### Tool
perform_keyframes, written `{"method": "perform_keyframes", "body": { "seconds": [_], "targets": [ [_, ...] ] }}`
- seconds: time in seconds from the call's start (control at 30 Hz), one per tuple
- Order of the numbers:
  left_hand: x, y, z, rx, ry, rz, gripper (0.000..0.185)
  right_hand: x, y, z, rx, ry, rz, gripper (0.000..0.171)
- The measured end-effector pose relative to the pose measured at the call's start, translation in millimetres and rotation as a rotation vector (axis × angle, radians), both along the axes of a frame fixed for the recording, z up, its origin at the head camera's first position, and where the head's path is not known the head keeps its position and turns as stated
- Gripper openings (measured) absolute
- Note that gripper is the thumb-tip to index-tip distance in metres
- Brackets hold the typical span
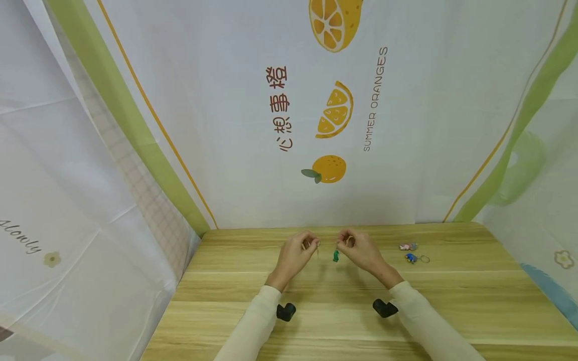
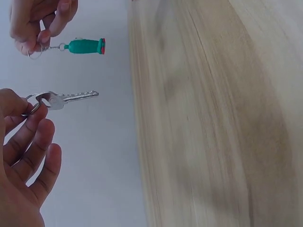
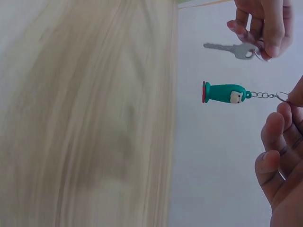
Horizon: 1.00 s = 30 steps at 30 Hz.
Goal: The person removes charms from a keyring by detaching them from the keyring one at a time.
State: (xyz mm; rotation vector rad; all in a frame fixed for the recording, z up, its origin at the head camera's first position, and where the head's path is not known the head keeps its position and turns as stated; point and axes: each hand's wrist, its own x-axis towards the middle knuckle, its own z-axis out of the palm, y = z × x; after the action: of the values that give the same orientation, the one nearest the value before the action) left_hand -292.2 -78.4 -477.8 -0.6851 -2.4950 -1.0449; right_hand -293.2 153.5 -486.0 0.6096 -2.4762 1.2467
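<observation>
My left hand [image 1: 303,249] pinches the ring of a silver key [image 2: 71,98], which hangs free above the wooden table [image 1: 343,321]. My right hand [image 1: 354,245] pinches the split ring and short chain of a green figure charm [image 3: 225,92] with a red base. The two hands are held close together over the table's far middle, a small gap between key [image 1: 318,249] and charm [image 1: 335,256]. In the left wrist view my left hand [image 2: 26,142] is at the lower left, the right hand [image 2: 38,21] above it.
Two more small keychain charms lie on the table to the right, a pink one [image 1: 408,246] and a blue one [image 1: 411,258] with a ring. A printed white cloth with oranges [image 1: 329,168] hangs behind and at both sides.
</observation>
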Motion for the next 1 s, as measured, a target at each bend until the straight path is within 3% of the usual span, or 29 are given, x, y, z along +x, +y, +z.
{"method": "perform_keyframes", "body": {
  "seconds": [0.43, 0.73, 1.0],
  "targets": [
    [-3.7, -10, 1.2, 0.035, -0.02, 0.018, 0.012, -4.2, 28, 3.4, -0.003, -0.038, -0.009, 0.006],
    [-7.0, -18, 0.2, 0.042, -0.041, 0.036, 0.012, -9.0, 47, 4.7, 0.009, -0.016, -0.046, 0.005],
    [-8.7, -25, -0.7, 0.045, -0.016, 0.049, 0.01, -11.7, 62, 7.0, 0.019, 0.006, -0.086, 0.005]
  ]
}}
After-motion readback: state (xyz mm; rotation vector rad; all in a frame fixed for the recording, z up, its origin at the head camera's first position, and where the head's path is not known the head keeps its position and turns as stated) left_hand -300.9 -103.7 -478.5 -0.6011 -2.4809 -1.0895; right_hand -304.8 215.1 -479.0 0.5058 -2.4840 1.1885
